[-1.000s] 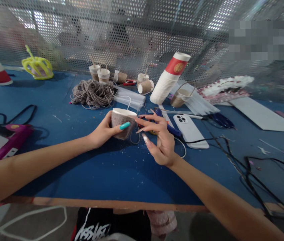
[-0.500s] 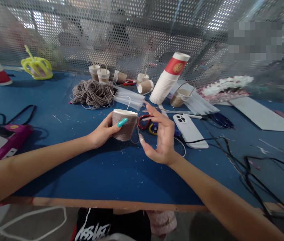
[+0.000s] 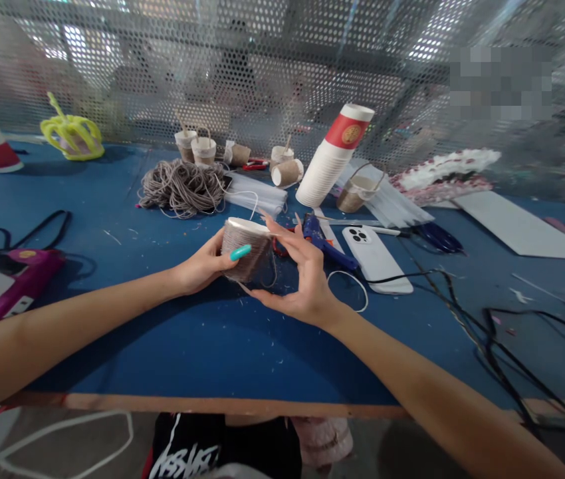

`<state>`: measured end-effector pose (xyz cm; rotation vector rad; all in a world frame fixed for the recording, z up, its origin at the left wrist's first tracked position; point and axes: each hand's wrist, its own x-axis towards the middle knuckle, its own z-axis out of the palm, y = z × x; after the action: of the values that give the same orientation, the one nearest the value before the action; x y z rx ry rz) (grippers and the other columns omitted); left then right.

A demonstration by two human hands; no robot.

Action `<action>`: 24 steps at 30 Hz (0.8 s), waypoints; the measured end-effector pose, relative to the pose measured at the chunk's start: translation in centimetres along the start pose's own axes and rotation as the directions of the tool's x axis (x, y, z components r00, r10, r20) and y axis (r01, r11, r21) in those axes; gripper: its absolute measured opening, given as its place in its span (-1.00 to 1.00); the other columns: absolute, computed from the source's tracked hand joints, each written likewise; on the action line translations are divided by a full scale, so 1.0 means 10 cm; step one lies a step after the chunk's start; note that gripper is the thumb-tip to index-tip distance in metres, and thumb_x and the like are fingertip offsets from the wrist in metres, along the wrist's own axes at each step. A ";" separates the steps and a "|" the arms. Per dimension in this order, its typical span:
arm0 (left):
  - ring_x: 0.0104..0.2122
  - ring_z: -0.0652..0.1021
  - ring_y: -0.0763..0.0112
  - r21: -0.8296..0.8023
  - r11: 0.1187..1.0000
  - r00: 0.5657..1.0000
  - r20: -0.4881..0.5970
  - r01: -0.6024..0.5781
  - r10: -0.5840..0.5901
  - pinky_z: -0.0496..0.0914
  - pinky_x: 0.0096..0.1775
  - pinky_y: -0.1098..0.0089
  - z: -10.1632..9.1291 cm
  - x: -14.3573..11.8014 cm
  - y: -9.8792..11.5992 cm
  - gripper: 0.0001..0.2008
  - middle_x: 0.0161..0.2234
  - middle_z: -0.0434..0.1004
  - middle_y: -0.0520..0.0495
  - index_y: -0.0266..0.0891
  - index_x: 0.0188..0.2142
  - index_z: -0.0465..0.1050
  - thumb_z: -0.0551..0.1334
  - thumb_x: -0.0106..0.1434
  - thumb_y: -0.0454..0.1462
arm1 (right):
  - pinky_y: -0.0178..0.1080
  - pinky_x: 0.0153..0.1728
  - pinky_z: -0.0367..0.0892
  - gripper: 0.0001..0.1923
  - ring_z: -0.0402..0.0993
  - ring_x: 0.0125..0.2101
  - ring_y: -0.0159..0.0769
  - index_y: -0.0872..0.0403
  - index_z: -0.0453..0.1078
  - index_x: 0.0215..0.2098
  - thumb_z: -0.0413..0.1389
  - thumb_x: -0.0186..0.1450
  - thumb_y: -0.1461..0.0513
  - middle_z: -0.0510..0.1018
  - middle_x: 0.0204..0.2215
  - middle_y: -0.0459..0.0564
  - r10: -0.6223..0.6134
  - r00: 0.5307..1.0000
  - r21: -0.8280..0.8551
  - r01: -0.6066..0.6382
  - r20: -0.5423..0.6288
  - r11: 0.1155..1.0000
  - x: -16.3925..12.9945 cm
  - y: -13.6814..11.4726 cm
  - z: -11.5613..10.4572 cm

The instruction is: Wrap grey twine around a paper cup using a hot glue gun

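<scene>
My left hand [image 3: 201,267] is closed on a paper cup [image 3: 245,256] wound with grey-brown cord, its thumb with a long turquoise nail across the side. The white rim faces up. My right hand [image 3: 302,279] spans the cup's right side, fingertips at the rim and thumb at the base. A thin loop of cord hangs at the cup's right side. A loose strand runs from the cup toward the grey cord heap [image 3: 183,186] behind. Just past my right fingers lie a blue glue gun [image 3: 325,241] and red-handled scissors [image 3: 278,247], partly hidden.
A leaning stack of paper cups [image 3: 330,159] stands behind, beside a small cord-covered basket [image 3: 357,193] and several small cups. A white phone [image 3: 377,259] and black cables [image 3: 462,319] lie right. At left are a magenta device [image 3: 28,283] and a yellow basket [image 3: 73,136].
My right hand has moved left onto the cup, its fingers reaching the rim and its thumb the base. The blue glue gun behind it shows more. My left hand keeps its hold.
</scene>
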<state>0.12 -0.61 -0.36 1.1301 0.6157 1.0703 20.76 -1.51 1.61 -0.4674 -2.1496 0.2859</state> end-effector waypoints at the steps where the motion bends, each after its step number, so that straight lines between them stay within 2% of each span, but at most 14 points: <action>1: 0.11 0.49 -0.10 0.006 1.000 1.000 -0.002 -0.001 0.001 0.39 0.11 0.03 0.00 0.00 0.00 -0.17 0.04 0.54 -0.27 -0.20 0.11 0.37 0.51 -0.12 0.05 | 0.35 0.36 -0.28 -0.08 0.12 0.35 0.04 -0.11 -0.09 0.29 0.33 0.12 0.30 0.21 0.35 0.22 -0.005 1.000 0.001 0.005 -0.002 1.000 0.01 0.00 0.00; 5: 0.07 0.53 -0.11 -0.003 1.000 1.000 0.014 0.021 -0.021 0.42 0.06 0.03 -0.01 0.01 0.00 -0.25 0.02 0.56 -0.28 -0.22 0.05 0.42 0.49 -0.08 0.06 | 0.36 0.35 -0.22 -0.13 0.16 0.33 0.06 -0.11 0.02 0.25 0.36 0.10 0.28 0.25 0.34 0.21 0.016 1.000 -0.014 -0.016 0.007 1.000 0.03 -0.01 -0.03; 9: 0.13 0.49 -0.11 -0.031 0.999 0.999 0.030 0.020 -0.019 0.39 0.12 0.01 -0.02 0.00 0.01 -0.33 0.05 0.55 -0.26 -0.20 0.02 0.45 0.47 -0.03 0.04 | 0.37 0.34 -0.15 -0.26 0.17 0.33 0.08 -0.08 0.13 0.17 0.35 0.12 0.23 0.23 0.35 0.21 0.006 1.000 -0.055 -0.005 0.025 0.998 0.05 -0.02 -0.05; 15: 0.09 0.52 -0.08 -0.069 0.997 0.998 0.036 0.045 -0.042 0.40 0.12 0.01 -0.04 0.01 -0.01 -0.37 -0.01 0.59 -0.22 -0.16 0.01 0.47 0.43 0.01 0.07 | 0.33 0.35 -0.14 -0.20 0.14 0.35 0.03 -0.10 0.02 0.20 0.34 0.13 0.25 0.22 0.35 0.22 -0.014 0.999 -0.022 0.013 -0.037 1.000 0.03 -0.02 -0.02; 19: 0.05 0.55 -0.06 -0.053 0.998 0.999 0.041 0.034 -0.032 0.45 0.05 0.02 -0.06 0.02 -0.03 -0.36 -0.05 0.61 -0.21 -0.13 0.04 0.45 0.40 0.04 0.10 | 0.35 0.35 -0.17 -0.21 0.14 0.34 0.06 -0.11 0.01 0.19 0.35 0.14 0.22 0.22 0.35 0.23 0.040 0.998 -0.034 -0.041 -0.041 0.999 0.02 -0.02 -0.02; 24: 0.02 0.56 -0.08 -0.046 0.998 0.997 0.060 0.045 -0.042 0.47 0.01 0.01 -0.07 0.02 -0.03 -0.32 -0.07 0.61 -0.21 -0.12 0.08 0.44 0.37 0.05 0.14 | 0.34 0.35 -0.21 -0.18 0.15 0.34 0.08 -0.09 -0.01 0.22 0.35 0.14 0.20 0.23 0.33 0.27 0.026 0.998 -0.009 -0.026 -0.051 1.000 0.00 -0.01 -0.01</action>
<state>-0.27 -0.20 -0.85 1.0985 0.5630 1.0058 20.82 -1.58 1.70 -0.5036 -2.0971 0.2750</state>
